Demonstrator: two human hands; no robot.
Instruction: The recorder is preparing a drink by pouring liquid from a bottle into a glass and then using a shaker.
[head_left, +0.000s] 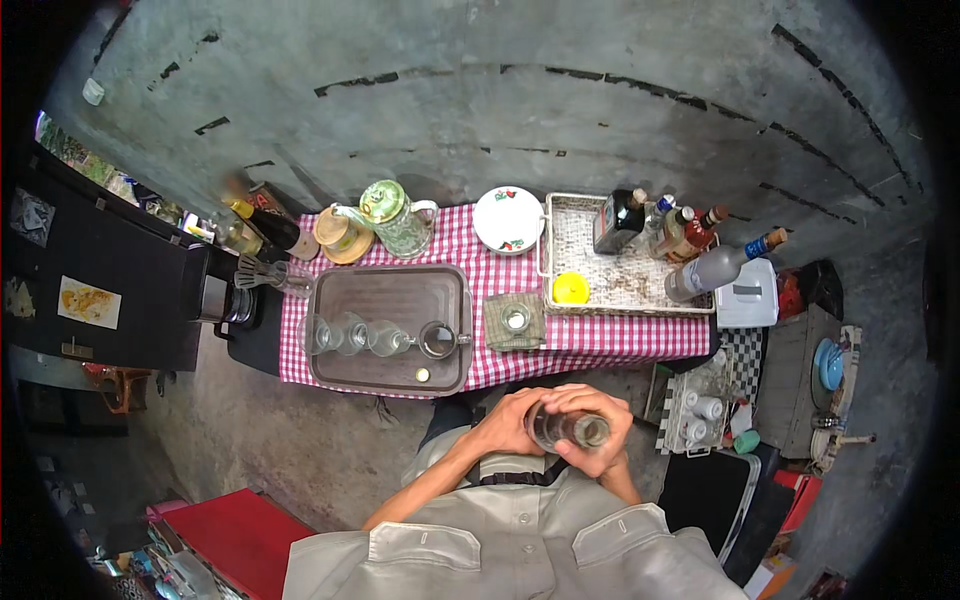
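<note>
A clear glass bottle (562, 429) is held close to my body, its open mouth tipped up towards the camera. My left hand (511, 424) grips its lower part. Around its side and neck wraps my right hand (596, 424). Before me, a brown tray (390, 292) lies on a red-checked tablecloth (502, 274). Several clear glass cups (352, 334) stand in a row on it, with a mug of dark liquid (437, 340) at the row's right end. A small yellowish cap (423, 374) lies near the tray's front. Right of the tray, a small glass (515, 316) stands on a folded cloth (495, 341).
A white wicker tray (630, 309) at the right holds several bottles (701, 274) and a yellow lid (571, 288). At the back stand a green glass pitcher (405, 225) and a white plate (508, 220). A whisk (255, 274) and a dark bottle (277, 229) are at the left.
</note>
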